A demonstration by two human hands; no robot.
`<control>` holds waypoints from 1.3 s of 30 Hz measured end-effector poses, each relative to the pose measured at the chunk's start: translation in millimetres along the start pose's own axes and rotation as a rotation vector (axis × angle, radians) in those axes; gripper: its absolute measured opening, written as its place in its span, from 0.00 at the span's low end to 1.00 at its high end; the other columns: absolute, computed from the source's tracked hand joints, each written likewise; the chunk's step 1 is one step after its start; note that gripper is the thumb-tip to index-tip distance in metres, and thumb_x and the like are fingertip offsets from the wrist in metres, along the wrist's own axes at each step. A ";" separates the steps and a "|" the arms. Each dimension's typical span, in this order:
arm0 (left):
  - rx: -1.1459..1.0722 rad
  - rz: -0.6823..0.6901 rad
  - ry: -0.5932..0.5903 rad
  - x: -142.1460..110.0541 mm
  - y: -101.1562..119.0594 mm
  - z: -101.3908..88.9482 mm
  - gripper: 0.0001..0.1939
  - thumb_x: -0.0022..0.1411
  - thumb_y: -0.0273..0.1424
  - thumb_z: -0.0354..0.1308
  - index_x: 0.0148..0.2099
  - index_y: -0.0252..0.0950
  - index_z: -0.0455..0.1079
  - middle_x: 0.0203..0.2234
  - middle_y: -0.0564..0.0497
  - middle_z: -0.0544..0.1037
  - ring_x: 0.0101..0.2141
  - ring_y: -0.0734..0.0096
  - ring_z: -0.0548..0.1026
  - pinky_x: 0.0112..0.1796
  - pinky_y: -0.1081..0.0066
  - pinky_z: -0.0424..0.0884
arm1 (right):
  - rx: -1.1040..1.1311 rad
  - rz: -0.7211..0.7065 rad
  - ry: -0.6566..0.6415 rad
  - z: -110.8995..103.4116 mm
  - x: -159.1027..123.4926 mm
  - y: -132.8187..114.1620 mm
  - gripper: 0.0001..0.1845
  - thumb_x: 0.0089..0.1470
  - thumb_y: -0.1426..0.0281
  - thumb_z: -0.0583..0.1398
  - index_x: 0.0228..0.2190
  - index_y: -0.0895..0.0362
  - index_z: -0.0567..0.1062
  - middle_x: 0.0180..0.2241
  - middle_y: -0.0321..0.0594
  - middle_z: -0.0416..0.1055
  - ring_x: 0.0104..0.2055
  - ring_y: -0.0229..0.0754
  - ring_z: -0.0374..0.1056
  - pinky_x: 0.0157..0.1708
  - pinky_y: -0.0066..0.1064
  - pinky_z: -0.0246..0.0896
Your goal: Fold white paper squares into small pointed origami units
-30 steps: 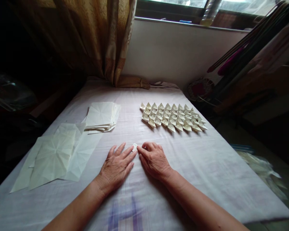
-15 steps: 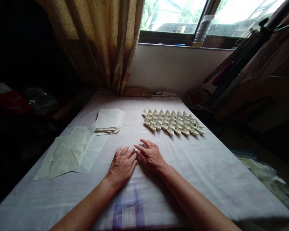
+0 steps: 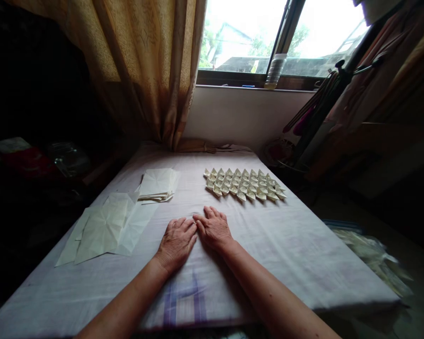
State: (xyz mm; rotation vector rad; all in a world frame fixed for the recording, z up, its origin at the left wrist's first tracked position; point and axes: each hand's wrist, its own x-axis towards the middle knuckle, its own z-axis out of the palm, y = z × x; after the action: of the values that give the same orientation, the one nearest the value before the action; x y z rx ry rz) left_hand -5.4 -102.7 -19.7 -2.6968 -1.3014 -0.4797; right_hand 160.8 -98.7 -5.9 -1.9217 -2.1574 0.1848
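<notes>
My left hand (image 3: 178, 241) lies palm down on the cloth-covered table, fingers stretched out, with nothing visible in it. Beside it my right hand (image 3: 215, 228) also rests flat, and its fingertips touch or nearly touch those of the left. Past my right hand, several small folded paper boats (image 3: 243, 184) stand in close rows. A stack of creased square paper sheets (image 3: 157, 183) is ahead and to the left of my left hand. Closer on the left, loose creased sheets (image 3: 102, 230) overlap one another. What lies under my palms is hidden.
The table (image 3: 279, 263) has a pale cloth with purple stripes near its front edge. A gold curtain (image 3: 148, 70) hangs at the back left. On the window sill stands a clear plastic bottle (image 3: 276, 70). Plastic bags (image 3: 371, 259) lie low beyond the table's right edge.
The camera view has tilted up and shifted slightly, so more of the window shows. Both hands stay on the cloth; the right hand's fingers look drawn a little closer together.
</notes>
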 end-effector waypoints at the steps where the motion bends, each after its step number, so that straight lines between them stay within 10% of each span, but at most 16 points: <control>1: 0.002 -0.005 0.006 -0.4 -0.6 1.7 0.15 0.67 0.33 0.51 0.54 0.43 0.71 0.52 0.49 0.76 0.55 0.57 0.68 0.56 0.53 0.58 | 0.005 0.004 0.007 0.6 0.5 0.8 0.20 0.65 0.58 0.49 0.55 0.38 0.70 0.64 0.41 0.58 0.65 0.52 0.51 0.58 0.46 0.45; 39: 0.027 0.074 -0.057 9.9 0.4 -10.2 0.16 0.66 0.30 0.53 0.55 0.40 0.70 0.52 0.47 0.76 0.54 0.59 0.70 0.57 0.55 0.57 | -0.016 -0.024 -0.049 -2.6 -20.8 13.5 0.22 0.66 0.57 0.48 0.57 0.39 0.68 0.65 0.45 0.56 0.67 0.54 0.49 0.60 0.48 0.41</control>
State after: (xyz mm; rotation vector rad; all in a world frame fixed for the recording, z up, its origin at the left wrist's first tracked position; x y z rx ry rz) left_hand -1.7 -98.0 -6.9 -2.7444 -1.2077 -0.3771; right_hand 176.6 -117.7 -8.9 -1.9183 -2.2189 0.2123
